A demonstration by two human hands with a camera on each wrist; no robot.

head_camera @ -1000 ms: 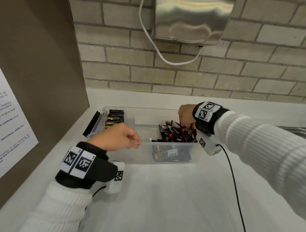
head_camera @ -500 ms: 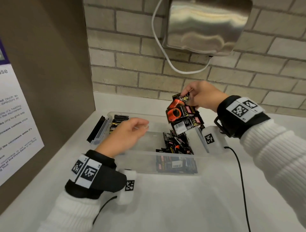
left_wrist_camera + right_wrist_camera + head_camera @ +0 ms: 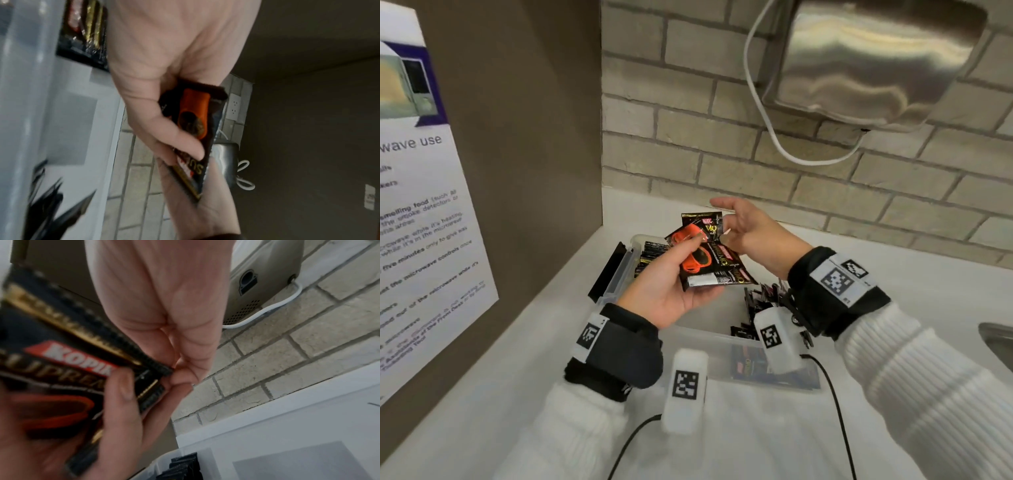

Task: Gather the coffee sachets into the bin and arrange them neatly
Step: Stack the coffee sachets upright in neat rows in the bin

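A small bundle of black coffee sachets [image 3: 710, 265] with an orange cup print is held in the air over the clear plastic bin [image 3: 616, 274]. My left hand [image 3: 690, 262] grips the bundle from below, thumb across the front [image 3: 185, 142]. My right hand [image 3: 724, 228] pinches the upper corner of the top sachet [image 3: 61, 356] with its fingertips [image 3: 180, 374]. In the bin, a neat row of sachets [image 3: 650, 253] stands at the left end and a loose heap [image 3: 760, 296] lies at the right end, partly hidden by my right wrist.
The bin stands on a white counter [image 3: 893, 274] in a corner between a brown side panel [image 3: 524, 171] and a brick wall [image 3: 722, 154]. A steel hand dryer [image 3: 876, 58] with a white cable hangs above. A sink edge [image 3: 996, 339] shows at the right.
My right hand lifted a bundle of sachets out of the heap. My left hand left the bin's front rim, rose and took hold of the bundle. The head view moved closer.
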